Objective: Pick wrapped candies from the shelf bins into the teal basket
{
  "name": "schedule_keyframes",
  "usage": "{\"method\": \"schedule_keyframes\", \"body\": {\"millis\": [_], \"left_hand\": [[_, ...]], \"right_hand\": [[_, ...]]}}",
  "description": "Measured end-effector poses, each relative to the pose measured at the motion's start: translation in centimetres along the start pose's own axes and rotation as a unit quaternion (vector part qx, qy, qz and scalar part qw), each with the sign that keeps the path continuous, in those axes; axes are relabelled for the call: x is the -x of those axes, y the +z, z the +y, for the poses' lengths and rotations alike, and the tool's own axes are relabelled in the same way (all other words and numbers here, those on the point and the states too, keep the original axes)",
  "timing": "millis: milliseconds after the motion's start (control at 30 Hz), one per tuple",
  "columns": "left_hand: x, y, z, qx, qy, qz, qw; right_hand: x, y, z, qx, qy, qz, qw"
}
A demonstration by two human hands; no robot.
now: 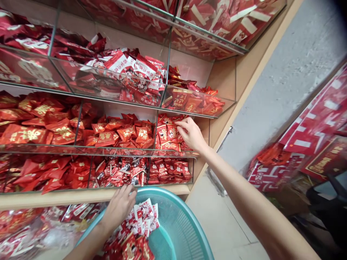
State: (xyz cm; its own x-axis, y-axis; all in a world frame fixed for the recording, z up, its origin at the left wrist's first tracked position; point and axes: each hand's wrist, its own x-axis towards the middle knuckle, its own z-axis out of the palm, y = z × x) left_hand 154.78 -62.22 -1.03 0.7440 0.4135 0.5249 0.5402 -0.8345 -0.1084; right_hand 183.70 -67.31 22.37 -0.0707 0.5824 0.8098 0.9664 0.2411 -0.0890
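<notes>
My right hand (191,134) reaches into the right-hand compartment of the second-lowest shelf row, its fingers bent at the red packets (171,133) there. Whether it grips one cannot be made out. My left hand (121,204) is at the left rim of the teal plastic basket (187,220), just below the wooden shelf edge, with its fingers curled down and their tips hidden. Inside the basket, white-and-red packets (146,213) lie above a heap of red and gold packets (135,247).
Clear-fronted shelf compartments (119,153) full of red packets fill the left and top. Bagged packets (24,234) lie at the lower left. A grey wall (260,90) and red patterned bags (306,133) are at the right, above a tiled floor (225,220).
</notes>
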Motion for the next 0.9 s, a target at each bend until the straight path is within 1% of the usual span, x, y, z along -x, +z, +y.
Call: {"method": "schedule_keyframes", "body": {"millis": [100,200,267,367,467,600,733,900], "left_hand": [[0.0,0.0,0.0,0.002,-0.002,-0.003,1.0],[-0.1,0.0,0.0,-0.002,0.002,-0.005,1.0],[-0.2,0.0,-0.1,-0.004,0.006,-0.008,1.0],[-0.2,0.1,0.0,-0.006,0.004,-0.013,1.0],[-0.2,0.1,0.1,-0.013,0.004,-0.002,1.0],[-0.3,-0.2,0.2,-0.017,0.001,-0.002,1.0],[-0.5,-0.5,0.4,-0.018,0.002,-0.013,1.0],[-0.6,-0.7,0.5,-0.011,-0.001,-0.022,1.0]], "right_hand": [[-1.3,0.9,1.6,0.011,-0.002,-0.043,0.999],[-1.8,1.7,1.8,-0.002,-0.023,-0.067,0.997],[-2.1,2.0,1.6,-0.007,-0.031,-0.07,0.997],[-2.4,2.1,1.4,-0.012,-0.021,-0.062,0.998],[-2.4,1.8,1.3,-0.02,-0.014,-0.05,0.998],[-1.7,0.9,0.7,-0.04,-0.021,0.005,0.999],[0.0,-0.3,-0.5,-0.085,-0.039,0.073,0.993],[3.1,-2.4,-3.1,-0.107,0.003,0.167,0.98]]}}
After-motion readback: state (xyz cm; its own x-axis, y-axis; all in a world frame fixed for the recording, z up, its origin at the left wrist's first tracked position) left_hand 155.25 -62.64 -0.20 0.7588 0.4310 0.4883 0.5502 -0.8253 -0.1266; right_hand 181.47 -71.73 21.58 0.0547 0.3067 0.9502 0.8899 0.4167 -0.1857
